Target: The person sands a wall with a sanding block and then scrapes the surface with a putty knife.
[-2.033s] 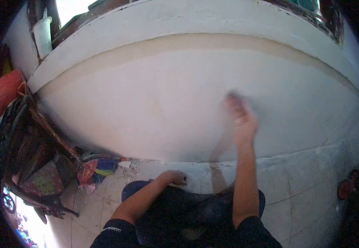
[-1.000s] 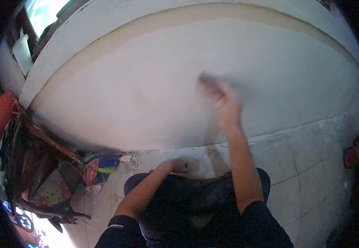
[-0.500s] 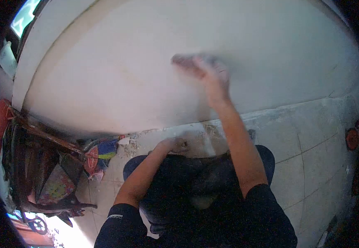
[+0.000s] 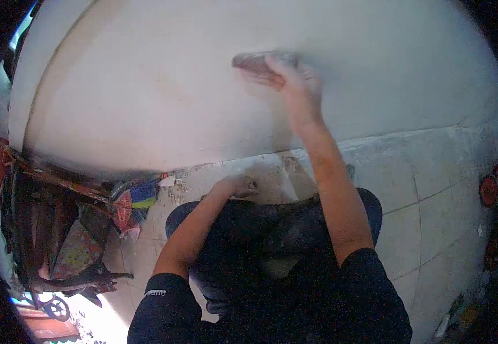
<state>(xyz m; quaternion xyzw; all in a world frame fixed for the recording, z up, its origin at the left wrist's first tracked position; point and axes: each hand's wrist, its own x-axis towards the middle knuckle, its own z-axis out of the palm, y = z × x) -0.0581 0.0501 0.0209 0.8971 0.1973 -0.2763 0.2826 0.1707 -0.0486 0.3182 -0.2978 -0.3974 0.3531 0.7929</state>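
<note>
Right hand (image 4: pixel 295 80) is pressed vs. the wall (image 4: pixel 163 86), fingers closed over a flat sanding pad (image 4: pixel 255 60) – pad is flat on the wall, blurred. Left hand (image 4: pixel 234 186) – below the pad, near the wall's base, resting on the knee, fingers curled, holding nothing visible.

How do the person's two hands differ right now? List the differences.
The right hand is raised and pressed on the pale wall, over a flat, blurred pad; the left hand is low, by the knee near the tiled floor.
The right arm is stretched out; the left arm is bent.
The right hand is smeared by blur; the left is sharper, fingers curled.
Both arms are bare below dark short sleeves.
</note>
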